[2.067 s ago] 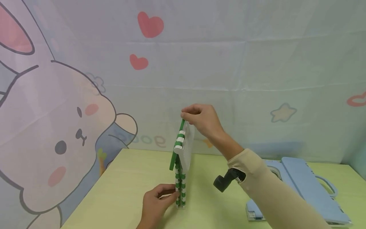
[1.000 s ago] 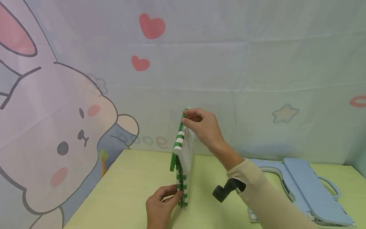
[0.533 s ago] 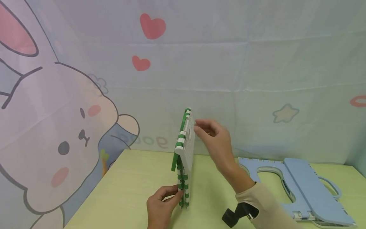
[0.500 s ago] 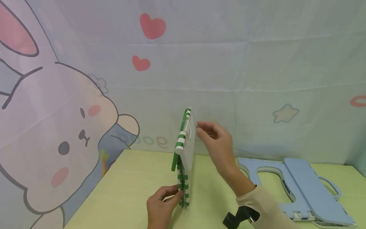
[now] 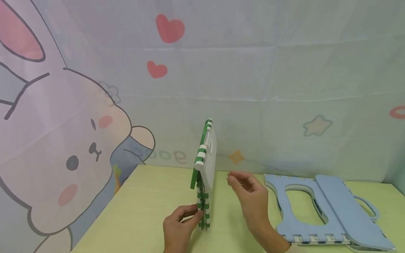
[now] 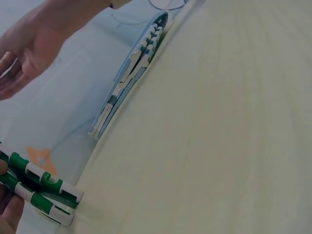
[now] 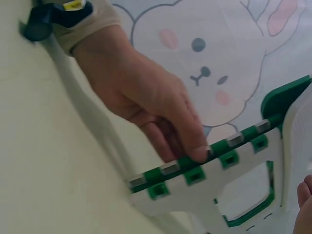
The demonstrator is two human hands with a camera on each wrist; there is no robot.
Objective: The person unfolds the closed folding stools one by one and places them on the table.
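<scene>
In the head view a green-and-white plastic folding stool (image 5: pixel 209 165) stands on edge on the table, its top panel leaning over two hinged leg sides. My left hand (image 5: pixel 180 226) pinches the near striped hinge edge low down; the right wrist view shows thumb and fingers of that left hand (image 7: pixel 151 100) on the green hinge bar. To the right of the stool, apart from it, my right hand (image 5: pixel 253 198) hangs in the air with fingers loosely bent and nothing in them. A cut-out leg panel shows in the right wrist view.
A light blue folding stool (image 5: pixel 345 207) with a carry handle (image 5: pixel 367 207) lies folded flat at the table's right. The pale yellow-green table (image 5: pixel 142 196) ends at a printed cloth backdrop (image 5: pixel 240 70) with a cartoon rabbit.
My right hand has let go of the stool's top edge, drawn away right and come down beside it. My left hand keeps its grip; the stool stays nearly as it stood.
</scene>
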